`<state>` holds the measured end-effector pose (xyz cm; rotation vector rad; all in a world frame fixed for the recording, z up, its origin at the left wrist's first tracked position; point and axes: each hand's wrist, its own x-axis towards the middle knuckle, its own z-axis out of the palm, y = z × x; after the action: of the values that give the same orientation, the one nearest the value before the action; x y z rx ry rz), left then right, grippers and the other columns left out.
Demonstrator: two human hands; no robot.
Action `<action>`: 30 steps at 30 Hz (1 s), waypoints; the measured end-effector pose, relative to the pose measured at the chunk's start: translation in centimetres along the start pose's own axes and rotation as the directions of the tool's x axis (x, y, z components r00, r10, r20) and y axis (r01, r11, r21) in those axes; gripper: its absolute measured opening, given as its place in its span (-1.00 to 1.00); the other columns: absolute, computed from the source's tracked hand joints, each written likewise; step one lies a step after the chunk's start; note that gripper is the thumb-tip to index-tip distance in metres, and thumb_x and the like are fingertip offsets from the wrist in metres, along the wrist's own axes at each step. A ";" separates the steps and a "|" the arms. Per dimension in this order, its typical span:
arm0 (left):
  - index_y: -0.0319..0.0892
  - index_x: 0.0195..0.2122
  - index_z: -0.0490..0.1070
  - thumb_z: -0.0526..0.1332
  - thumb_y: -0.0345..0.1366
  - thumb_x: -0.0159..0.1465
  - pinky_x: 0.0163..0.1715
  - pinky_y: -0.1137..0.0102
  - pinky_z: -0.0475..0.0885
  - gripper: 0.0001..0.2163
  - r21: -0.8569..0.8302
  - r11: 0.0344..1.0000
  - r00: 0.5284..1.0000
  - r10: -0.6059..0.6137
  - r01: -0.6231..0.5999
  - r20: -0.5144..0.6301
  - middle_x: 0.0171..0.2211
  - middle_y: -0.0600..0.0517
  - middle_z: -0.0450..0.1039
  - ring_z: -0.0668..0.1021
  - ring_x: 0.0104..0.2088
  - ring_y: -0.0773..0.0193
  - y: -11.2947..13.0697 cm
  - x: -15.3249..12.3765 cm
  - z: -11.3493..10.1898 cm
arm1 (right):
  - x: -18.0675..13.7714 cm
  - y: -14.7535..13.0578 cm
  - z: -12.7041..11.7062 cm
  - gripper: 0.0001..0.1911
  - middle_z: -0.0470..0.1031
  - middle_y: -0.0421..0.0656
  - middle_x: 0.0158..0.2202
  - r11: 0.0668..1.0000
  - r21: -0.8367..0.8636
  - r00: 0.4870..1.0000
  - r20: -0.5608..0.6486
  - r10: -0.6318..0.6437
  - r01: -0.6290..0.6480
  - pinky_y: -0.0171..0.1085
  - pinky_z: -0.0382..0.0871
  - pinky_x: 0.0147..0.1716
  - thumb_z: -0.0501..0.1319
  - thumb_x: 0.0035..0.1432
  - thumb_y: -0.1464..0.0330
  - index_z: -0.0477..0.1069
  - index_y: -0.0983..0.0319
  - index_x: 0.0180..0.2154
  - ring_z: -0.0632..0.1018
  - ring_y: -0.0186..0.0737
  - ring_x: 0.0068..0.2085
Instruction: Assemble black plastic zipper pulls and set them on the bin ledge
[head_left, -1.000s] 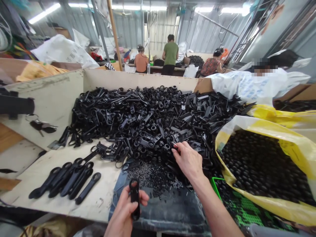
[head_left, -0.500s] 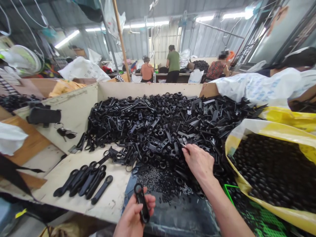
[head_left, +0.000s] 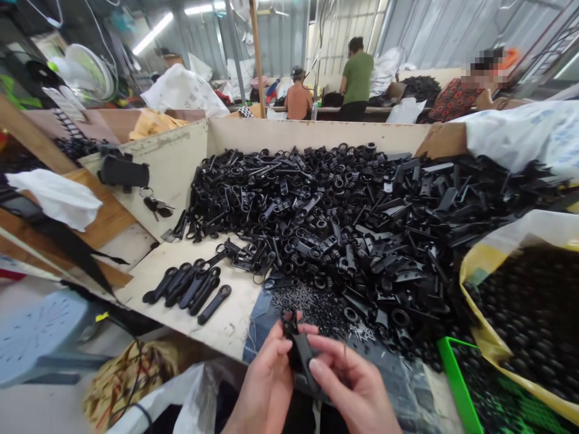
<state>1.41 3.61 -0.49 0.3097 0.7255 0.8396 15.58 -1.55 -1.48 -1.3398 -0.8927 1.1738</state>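
My left hand (head_left: 270, 375) is closed around a long black plastic handle piece (head_left: 299, 349) with a round end pointing away from me. My right hand (head_left: 350, 381) grips the same piece from the right, its thumb lying on the near end of a smooth, flat strip on top. Whether that strip is a separate cover I cannot tell. Both hands are low over the dark blue sheet (head_left: 407, 386). Just beyond them lie small dark bits (head_left: 296, 301) and pale metal pins (head_left: 360, 331). Several similar black handles (head_left: 215, 304) rest side by side on the board to the left.
A large heap of black plastic parts (head_left: 280, 205) fills the bench tray. On the right stand a yellow-and-white bag (head_left: 470, 289) of black round pieces and a green basket (head_left: 456, 374). Keys (head_left: 158, 206) hang at the left wall. Other people work in the background.
My right hand has come back from the heap to the handle piece in my left hand. The piece now shows a smooth strip on top. The view has swung left and down.
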 end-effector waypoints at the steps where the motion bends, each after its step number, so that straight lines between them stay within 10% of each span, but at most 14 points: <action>1: -0.10 0.02 0.56 0.28 -0.30 0.21 0.17 0.20 0.29 -0.66 0.001 1.000 1.000 0.002 -0.002 0.006 -0.04 -0.03 0.62 0.50 0.13 0.02 -0.2 -0.1 0.0 | -0.5 0.8 0.5 -0.55 0.58 -0.16 -0.47 0.999 0.034 1.000 -0.029 0.012 -0.011 -0.31 0.45 -0.45 0.40 0.12 0.04 0.66 0.21 -0.09 0.51 -0.25 -0.48; 5: -0.10 0.01 0.58 0.33 -0.27 0.18 0.24 0.13 0.24 -0.65 0.033 0.999 0.999 0.027 -0.026 -0.021 -0.05 -0.06 0.63 0.48 0.16 -0.04 -1.3 -0.5 0.2 | -1.1 2.3 1.6 -0.54 0.69 -0.07 -0.25 0.996 0.084 0.985 -0.172 0.028 -0.014 -0.25 0.56 -0.29 0.44 0.05 0.01 0.67 0.19 -0.13 0.63 -0.10 -0.28; 12: -0.12 0.00 0.61 0.41 -0.17 0.15 0.28 0.07 0.21 -0.62 0.091 0.995 0.995 0.044 -0.035 -0.095 0.02 -0.10 0.61 0.44 0.22 -0.11 -2.1 -0.7 0.3 | -1.4 1.4 0.9 -0.62 0.69 -0.04 -0.08 0.997 0.082 0.996 -0.086 0.005 0.002 -0.21 0.56 -0.07 0.41 0.12 0.08 0.67 0.15 -0.10 0.67 -0.03 -0.10; 18: -0.07 0.04 0.58 0.41 -0.09 0.19 0.35 0.10 0.12 -0.60 0.164 0.982 0.987 0.110 -0.090 -0.117 0.19 -0.07 0.49 0.25 0.37 -0.08 -2.7 -1.3 1.0 | -1.4 1.2 0.6 -0.64 0.69 -0.11 -0.31 0.997 0.076 0.998 -0.068 0.003 0.002 -0.28 0.57 -0.26 0.38 0.19 0.12 0.65 0.17 -0.06 0.65 -0.17 -0.34; 30: -0.09 0.01 0.58 0.41 -0.03 0.20 0.34 0.06 0.13 -0.60 0.209 0.973 0.987 0.119 -0.094 -0.111 0.16 -0.10 0.50 0.31 0.32 -0.10 -3.6 -1.3 0.7 | -1.9 1.4 0.9 -0.62 0.64 0.03 0.02 0.998 0.061 0.994 -0.106 0.004 0.002 0.02 0.49 0.10 0.38 0.17 0.07 0.68 0.15 -0.08 0.62 0.15 0.06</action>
<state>3.39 0.35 -1.26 0.4868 0.9191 0.8933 14.12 -3.29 -2.55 -1.3402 -0.7739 1.1116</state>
